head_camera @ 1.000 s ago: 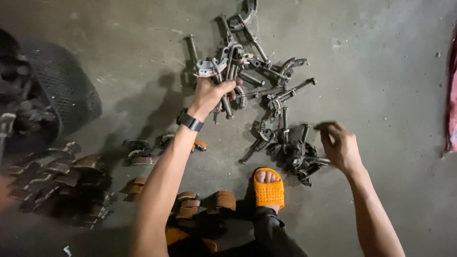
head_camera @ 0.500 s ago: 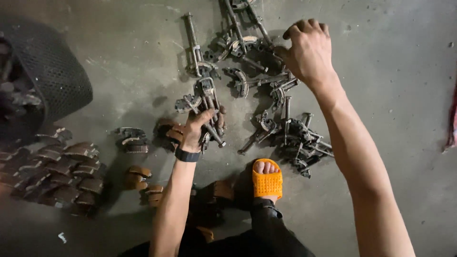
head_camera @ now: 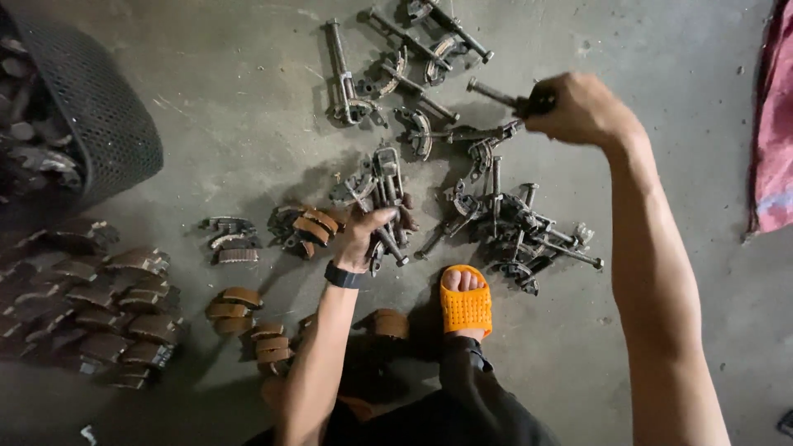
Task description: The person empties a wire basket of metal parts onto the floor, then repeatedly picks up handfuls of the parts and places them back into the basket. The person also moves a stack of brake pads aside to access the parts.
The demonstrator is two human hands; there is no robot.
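My left hand (head_camera: 369,234), with a black watch at the wrist, grips a greasy metal bracket assembly (head_camera: 382,186) low over the concrete floor. My right hand (head_camera: 578,107) is raised further back and is closed around a dark metal rod part (head_camera: 496,93) lifted from the scrap. Between and behind the hands lies a scattered pile of rusty metal rods and levers (head_camera: 512,223). More loose parts (head_camera: 405,58) lie at the top. Curved brake shoes (head_camera: 310,227) rest just left of my left hand.
A black mesh basket (head_camera: 95,107) with dark parts stands at the upper left. Rows of brake shoes (head_camera: 91,301) are stacked at the left, more (head_camera: 248,318) near my left arm. My foot in an orange sandal (head_camera: 467,301) is planted centre. Red cloth (head_camera: 775,124) hangs at right.
My left hand has drawn the bracket assembly nearer to me. My right hand reached over the far pile, closed on a rod part and lifted it.
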